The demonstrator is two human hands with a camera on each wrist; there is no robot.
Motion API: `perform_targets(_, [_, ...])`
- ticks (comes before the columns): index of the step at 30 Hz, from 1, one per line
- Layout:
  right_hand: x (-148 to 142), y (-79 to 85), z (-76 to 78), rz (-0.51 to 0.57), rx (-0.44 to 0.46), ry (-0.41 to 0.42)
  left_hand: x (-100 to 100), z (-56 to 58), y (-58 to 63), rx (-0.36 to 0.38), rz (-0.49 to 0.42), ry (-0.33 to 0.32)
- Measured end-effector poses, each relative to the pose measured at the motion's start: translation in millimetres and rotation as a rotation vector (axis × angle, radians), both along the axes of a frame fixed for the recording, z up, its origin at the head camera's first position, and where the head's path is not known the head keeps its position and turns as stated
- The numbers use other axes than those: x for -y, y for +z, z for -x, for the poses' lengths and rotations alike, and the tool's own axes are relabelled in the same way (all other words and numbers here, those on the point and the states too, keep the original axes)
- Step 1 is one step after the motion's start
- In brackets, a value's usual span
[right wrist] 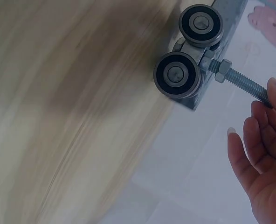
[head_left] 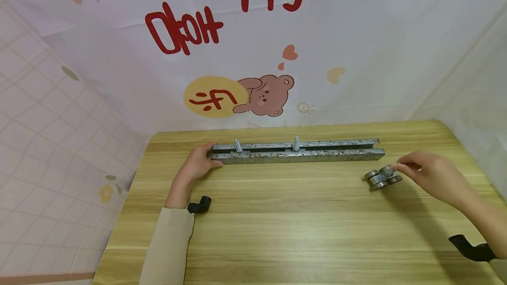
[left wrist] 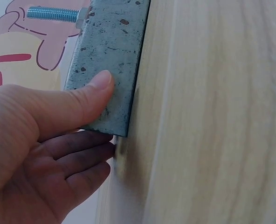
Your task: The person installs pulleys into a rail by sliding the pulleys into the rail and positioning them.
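Note:
A worn grey steel channel rail (head_left: 297, 157) lies across the back of the table, its slot facing up. Two threaded bolts, a left one (head_left: 238, 145) and a middle one (head_left: 296, 144), stick up through the slot. My left hand (head_left: 196, 162) grips the rail's left end, thumb on the front side (left wrist: 114, 56), other fingers at the end and behind. Near the rail's right end, my right hand (head_left: 439, 177) pinches the threaded stem (right wrist: 245, 85) of a roller trolley (head_left: 379, 179). The trolley's wheels (right wrist: 176, 74) stand apart from the rail, in front of it; a nut (right wrist: 223, 71) sits on the stem.
The wooden table (head_left: 285, 228) has rounded back corners. A white printed cloth (head_left: 368, 47) hangs behind it and along both sides. A black wrist mount (head_left: 200, 205) is at the left cuff, another black mount (head_left: 471, 249) at the right wrist.

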State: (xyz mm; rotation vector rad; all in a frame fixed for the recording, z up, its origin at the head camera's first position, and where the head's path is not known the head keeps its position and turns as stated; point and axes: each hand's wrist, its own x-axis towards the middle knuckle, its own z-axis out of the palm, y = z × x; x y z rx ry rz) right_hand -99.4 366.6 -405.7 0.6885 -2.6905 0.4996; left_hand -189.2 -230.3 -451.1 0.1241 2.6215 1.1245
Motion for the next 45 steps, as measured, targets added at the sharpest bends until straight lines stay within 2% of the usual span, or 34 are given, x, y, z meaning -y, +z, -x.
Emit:
perform_targets(5, [-14, 1.3, 7.5, 0.001, 0.011, -0.046, 1, -0.4, -0.8, 0.002, -0.002, -0.001])
perform_targets(12, [-31, -0.2, 22.8, -0.025, 0.089, -0.122, 2, 0.1, 0.3, 0.009, -0.005, 0.002])
perform_targets(18, [-43, -0.3, 36.8, -0.031, 0.100, -0.162, 1, 0.9, 0.7, -0.001, 0.010, -0.004])
perform_targets(32, [-48, 4.8, 62.1, -0.003, 0.265, -0.284, 0, 0.8, -1.7, -0.007, -0.002, -0.001])
perform_targets(40, [-43, 4.1, 67.9, -0.013, 0.318, -0.313, 0, 1.0, -1.9, -0.012, 0.012, -0.008])
perform_targets(45, [-39, 3.8, 70.5, 0.017, 0.345, -0.297, 1, 0.3, -1.6, -0.006, 0.015, -0.006])
